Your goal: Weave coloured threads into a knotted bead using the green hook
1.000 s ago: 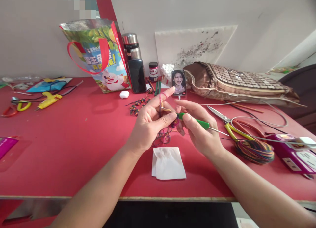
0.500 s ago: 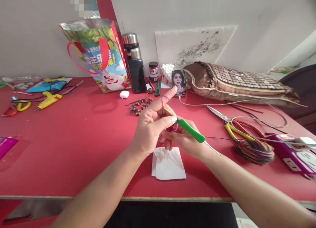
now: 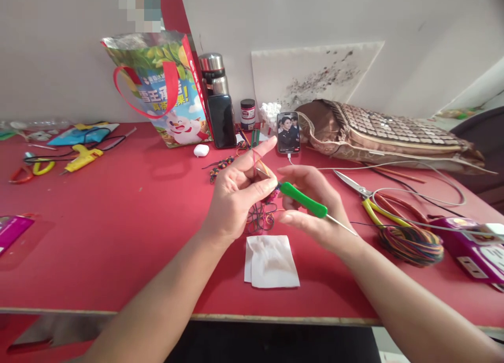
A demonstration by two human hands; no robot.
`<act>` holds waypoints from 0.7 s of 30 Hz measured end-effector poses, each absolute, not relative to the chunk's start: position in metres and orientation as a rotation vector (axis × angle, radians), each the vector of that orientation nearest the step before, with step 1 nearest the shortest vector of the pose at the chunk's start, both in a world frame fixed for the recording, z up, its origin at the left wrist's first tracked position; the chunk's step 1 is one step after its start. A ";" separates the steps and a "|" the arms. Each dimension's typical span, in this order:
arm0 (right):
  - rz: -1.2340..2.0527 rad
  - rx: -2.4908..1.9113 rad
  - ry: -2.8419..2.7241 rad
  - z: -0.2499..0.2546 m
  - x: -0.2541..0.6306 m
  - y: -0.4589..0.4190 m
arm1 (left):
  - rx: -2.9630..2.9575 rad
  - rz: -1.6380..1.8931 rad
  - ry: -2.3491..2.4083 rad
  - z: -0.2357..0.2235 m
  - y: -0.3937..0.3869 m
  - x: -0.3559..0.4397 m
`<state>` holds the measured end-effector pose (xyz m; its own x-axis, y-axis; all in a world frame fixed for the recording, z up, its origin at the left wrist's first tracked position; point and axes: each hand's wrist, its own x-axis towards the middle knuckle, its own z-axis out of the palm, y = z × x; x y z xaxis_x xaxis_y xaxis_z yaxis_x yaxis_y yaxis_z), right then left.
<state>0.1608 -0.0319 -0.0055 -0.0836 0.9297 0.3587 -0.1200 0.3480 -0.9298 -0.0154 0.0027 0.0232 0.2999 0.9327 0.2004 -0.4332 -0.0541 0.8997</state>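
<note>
My left hand (image 3: 232, 195) pinches a small multicolored crochet piece (image 3: 271, 196) between thumb and fingers. Its index finger points up and away, with a strand of yarn (image 3: 255, 158) looped around it. A crochet hook with a green handle (image 3: 303, 199) sticks out from the piece toward the lower right, its bare metal shaft passing over my right wrist. Behind the hook, my right hand (image 3: 315, 205) is spread, thumb apart from the curved fingers. Whether it touches the handle is hard to see. Loose tangled yarn (image 3: 262, 220) hangs below the piece.
Folded white tissue (image 3: 273, 260) lies near the table edge. On the right are scissors (image 3: 364, 192), a yarn ball (image 3: 411, 245) and a purple power strip (image 3: 468, 247). A playing phone (image 3: 289, 132), a dark phone (image 3: 221, 121) and a shopping bag (image 3: 165, 90) stand behind; a yellow glue gun (image 3: 82, 158) lies left.
My right hand has come away from the crochet piece and its fingers have spread. The tangled yarn beneath now shows. The left hand keeps its pinch; the phone's picture differs.
</note>
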 end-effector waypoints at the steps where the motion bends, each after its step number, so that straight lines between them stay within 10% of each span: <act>1: 0.981 -0.778 -1.362 -0.004 0.162 -0.032 | 1.113 1.216 0.567 0.024 0.004 -0.016; 7: 0.792 -0.695 -1.323 -0.007 0.159 -0.035 | 1.123 1.121 0.547 0.022 0.006 -0.018; 21: 1.628 -0.508 -0.883 -0.007 0.166 -0.015 | 1.147 1.074 0.512 0.022 0.006 -0.017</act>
